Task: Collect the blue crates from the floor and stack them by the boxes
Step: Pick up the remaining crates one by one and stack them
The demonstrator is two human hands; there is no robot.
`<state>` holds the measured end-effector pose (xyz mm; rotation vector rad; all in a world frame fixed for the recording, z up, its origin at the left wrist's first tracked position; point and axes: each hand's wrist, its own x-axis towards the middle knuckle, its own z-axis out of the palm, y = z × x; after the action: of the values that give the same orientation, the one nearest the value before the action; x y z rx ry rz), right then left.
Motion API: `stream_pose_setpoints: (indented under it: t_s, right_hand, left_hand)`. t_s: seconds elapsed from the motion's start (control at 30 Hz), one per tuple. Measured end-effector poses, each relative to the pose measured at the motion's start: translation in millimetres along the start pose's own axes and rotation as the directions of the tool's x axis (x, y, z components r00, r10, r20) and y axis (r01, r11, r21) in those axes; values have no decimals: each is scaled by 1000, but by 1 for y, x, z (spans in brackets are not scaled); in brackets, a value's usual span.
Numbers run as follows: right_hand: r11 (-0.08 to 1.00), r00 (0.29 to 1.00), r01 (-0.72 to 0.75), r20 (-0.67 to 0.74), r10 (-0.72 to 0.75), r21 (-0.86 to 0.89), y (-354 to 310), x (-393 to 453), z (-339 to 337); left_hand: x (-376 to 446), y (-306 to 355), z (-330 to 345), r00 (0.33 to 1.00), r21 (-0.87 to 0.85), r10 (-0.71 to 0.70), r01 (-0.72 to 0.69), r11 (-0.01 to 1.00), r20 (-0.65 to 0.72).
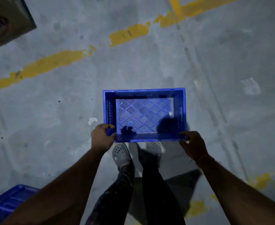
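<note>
An empty blue crate point(144, 92) with a slatted bottom is in front of me, open side up, just beyond my feet. My left hand point(101, 137) grips its near left corner, thumb over the rim. My right hand point(192, 143) holds the near right corner, fingers curled at the rim. I cannot tell whether the crate rests on the floor or hangs just above it. Part of a second blue crate point(8, 201) shows at the lower left, partly hidden by my left forearm.
The floor is grey concrete with a worn yellow painted line point(52, 62) crossing diagonally and more yellow patches at the lower right. A brown cardboard box point(5, 21) sits at the top left corner. My feet in grey clogs point(121, 155) stand right behind the crate.
</note>
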<state>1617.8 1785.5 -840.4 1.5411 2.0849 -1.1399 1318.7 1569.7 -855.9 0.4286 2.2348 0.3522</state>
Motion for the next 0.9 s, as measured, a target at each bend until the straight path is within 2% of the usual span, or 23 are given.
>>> stream_pose_setpoints:
  t_s: [0.13, 0.37, 0.47, 0.53, 0.67, 0.9]
  right_hand:
    - [1000, 999, -3, -35, 3, -14, 38, 75, 22]
    - [997, 992, -43, -122, 34, -68, 89, 175, 58]
    - [999, 996, -8, -92, 5, -34, 101, 200, 67]
    - [999, 999, 13, -48, -11, 47, 102, 212, 71]
    - [976, 999, -48, 4, 48, 213, 102, 221, 73]
    - [955, 998, 40, 27, -50, 293, 68, 157, 24]
  left_hand:
    - [61, -21, 49, 992, 112, -66, 78, 991, -109]
    - [134, -67, 107, 964, 19, -200, 207, 978, -175]
    - [154, -80, 118, 983, -78, -139, 130, 988, -118]
    - [165, -88, 119, 992, -167, -91, 76, 983, -86]
    - [173, -97, 109, 999, -371, -49, 40, 928, -14]
    - [127, -87, 50, 1000, -407, 18, -27, 913, -25]
